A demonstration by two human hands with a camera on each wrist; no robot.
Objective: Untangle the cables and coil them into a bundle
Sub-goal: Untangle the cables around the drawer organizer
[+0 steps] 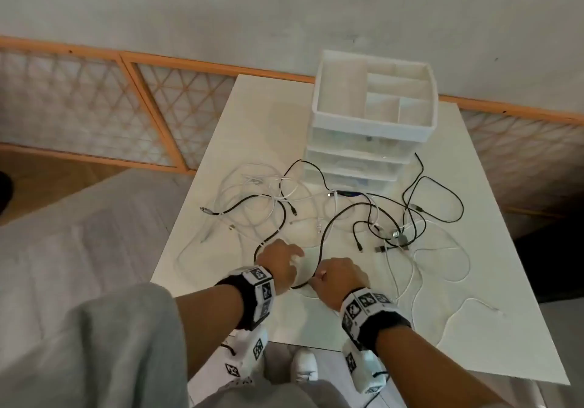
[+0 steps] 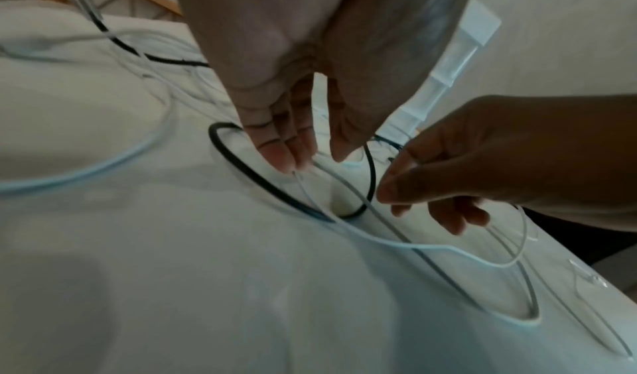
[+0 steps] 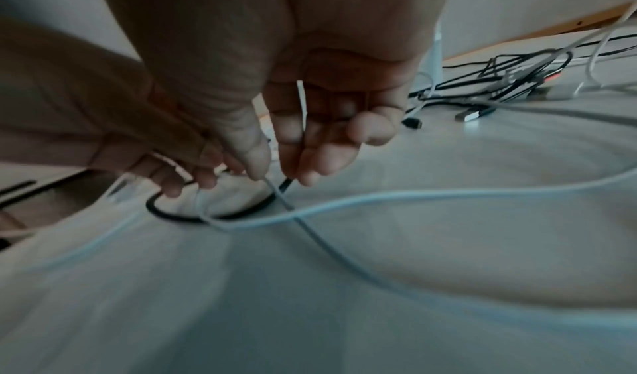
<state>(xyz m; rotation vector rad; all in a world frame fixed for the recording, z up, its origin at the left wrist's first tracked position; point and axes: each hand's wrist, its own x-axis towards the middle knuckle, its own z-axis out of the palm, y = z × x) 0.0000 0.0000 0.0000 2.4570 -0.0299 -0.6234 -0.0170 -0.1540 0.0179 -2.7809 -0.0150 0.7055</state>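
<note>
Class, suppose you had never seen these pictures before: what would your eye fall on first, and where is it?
First, the tangle of black and white cables sprawled across the white table. Next, at its near edge, the left hand and the right hand close together, each pinching a thin white cable that crosses a black cable loop. Behind the tangle stands a white drawer organiser, its top tray open.

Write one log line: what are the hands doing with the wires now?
left hand: pinches white cable | right hand: pinches white cable | black cable: on table | coiling: not begun
</note>
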